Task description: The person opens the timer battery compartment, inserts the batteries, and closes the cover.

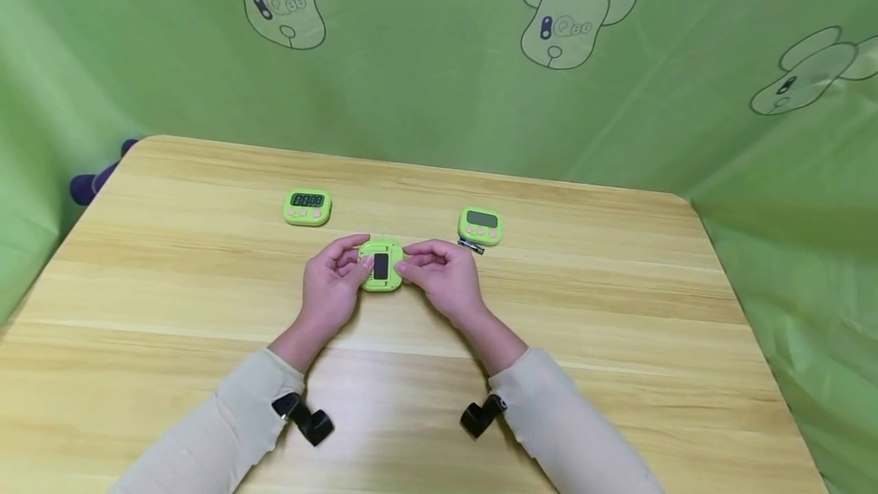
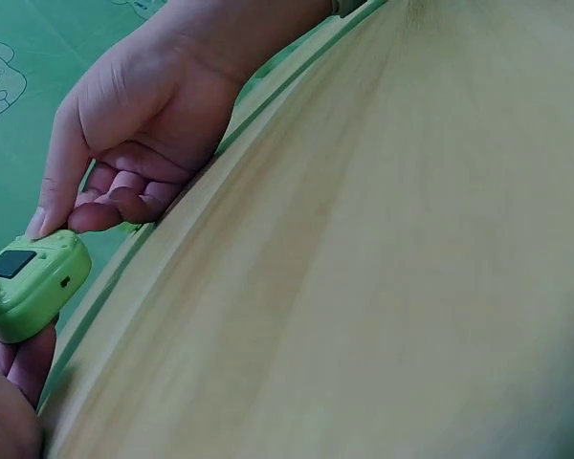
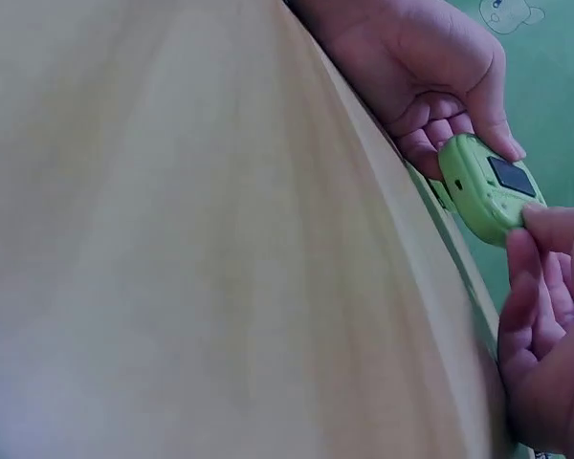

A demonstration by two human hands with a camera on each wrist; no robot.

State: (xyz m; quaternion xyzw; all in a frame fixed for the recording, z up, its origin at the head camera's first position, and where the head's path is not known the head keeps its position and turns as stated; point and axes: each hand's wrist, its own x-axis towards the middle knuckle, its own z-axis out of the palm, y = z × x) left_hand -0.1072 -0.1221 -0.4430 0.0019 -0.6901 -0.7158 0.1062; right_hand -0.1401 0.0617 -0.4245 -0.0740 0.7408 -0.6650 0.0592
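Observation:
Both hands hold a green digital timer above the table, its back with a dark rectangular patch turned up. My left hand grips its left side, thumb laid over the back near the patch. At the opposite side, my right hand pinches the edge with thumb and index finger, the other fingers curled in. In the left wrist view, the timer shows a small dark slot in its side wall. The right wrist view shows the same timer between the two thumbs.
A second green timer, its display reading digits, lies at the back left of the wooden table. A third timer with a blank display lies back right, a small silvery and dark piece at its front edge. Green curtains hang behind.

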